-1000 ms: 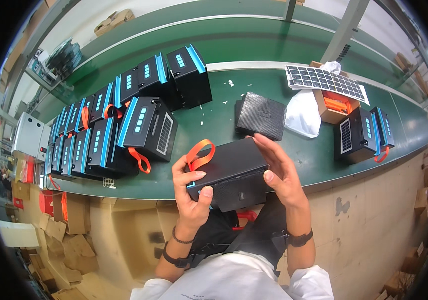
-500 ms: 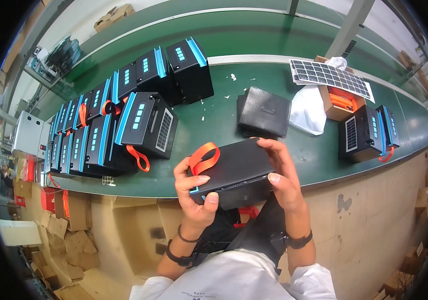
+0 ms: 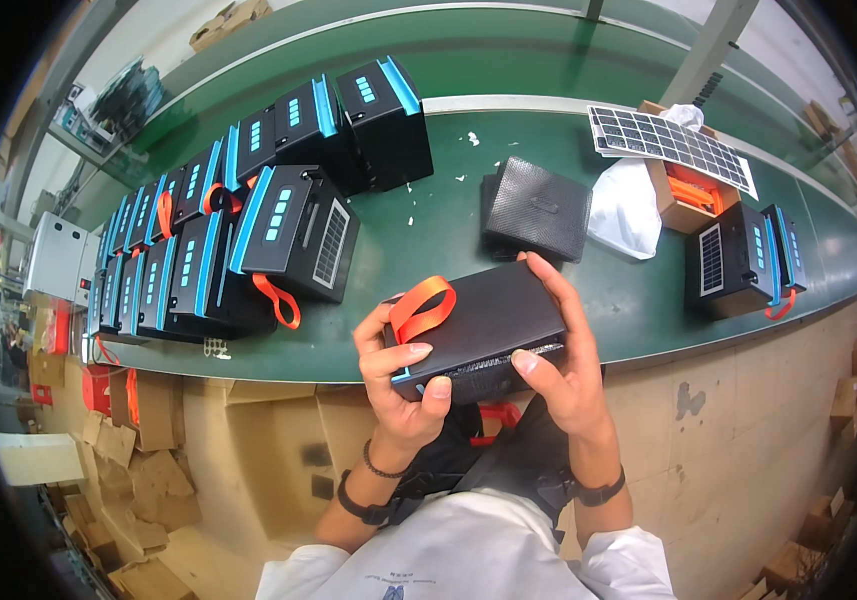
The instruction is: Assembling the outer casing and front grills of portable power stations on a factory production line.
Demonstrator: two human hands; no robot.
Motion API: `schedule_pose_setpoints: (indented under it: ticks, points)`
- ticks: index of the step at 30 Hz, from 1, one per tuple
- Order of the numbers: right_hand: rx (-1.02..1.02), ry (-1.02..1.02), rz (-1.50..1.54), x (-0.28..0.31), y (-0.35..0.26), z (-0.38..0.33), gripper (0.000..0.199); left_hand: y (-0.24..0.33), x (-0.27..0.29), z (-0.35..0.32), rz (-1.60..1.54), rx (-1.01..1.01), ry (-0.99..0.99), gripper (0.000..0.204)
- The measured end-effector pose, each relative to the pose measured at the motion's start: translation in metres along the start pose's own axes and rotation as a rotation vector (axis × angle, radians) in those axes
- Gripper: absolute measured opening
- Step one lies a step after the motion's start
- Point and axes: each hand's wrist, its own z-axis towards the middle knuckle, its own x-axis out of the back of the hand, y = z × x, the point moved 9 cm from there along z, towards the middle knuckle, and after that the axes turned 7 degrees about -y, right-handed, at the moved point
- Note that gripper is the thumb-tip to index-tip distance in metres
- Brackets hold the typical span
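A black box-shaped device (image 3: pixel 483 330) with an orange strap loop (image 3: pixel 420 307) at its left end is held over the near edge of the green belt (image 3: pixel 448 230). My left hand (image 3: pixel 400 390) grips its left end, thumb on the front face. My right hand (image 3: pixel 563 375) grips its right end, fingers over the top and thumb on the front edge. A black textured panel (image 3: pixel 536 208) lies on the belt just beyond the device.
Several black-and-blue devices with orange straps (image 3: pixel 248 215) stand in rows on the belt's left. On the right are a white bag (image 3: pixel 623 205), a cardboard box of orange parts (image 3: pixel 693 190), a solar panel (image 3: pixel 668 140) and two more devices (image 3: pixel 743 260). Cardboard boxes (image 3: pixel 148 430) lie on the floor.
The device has come a little nearer and lower toward me. My right thumb has shifted along its front edge. Both hands keep their hold.
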Motion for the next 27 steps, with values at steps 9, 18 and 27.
schedule_pose_setpoints:
  ticks: [9,18,27]
  points:
    - [-0.007,0.012,-0.041,0.0003,-0.0031,-0.0021,0.092,-0.0002,-0.0021,-0.006,0.093,-0.037,0.023,0.046]
    - [-0.018,0.03,-0.025,0.0015,-0.0007,-0.0007,0.09,0.0026,-0.0051,-0.0051,0.042,-0.033,-0.002,0.04]
    - [-0.057,0.033,0.033,0.0002,0.0001,-0.0003,0.088,0.0033,-0.0062,-0.008,0.081,-0.051,-0.002,0.041]
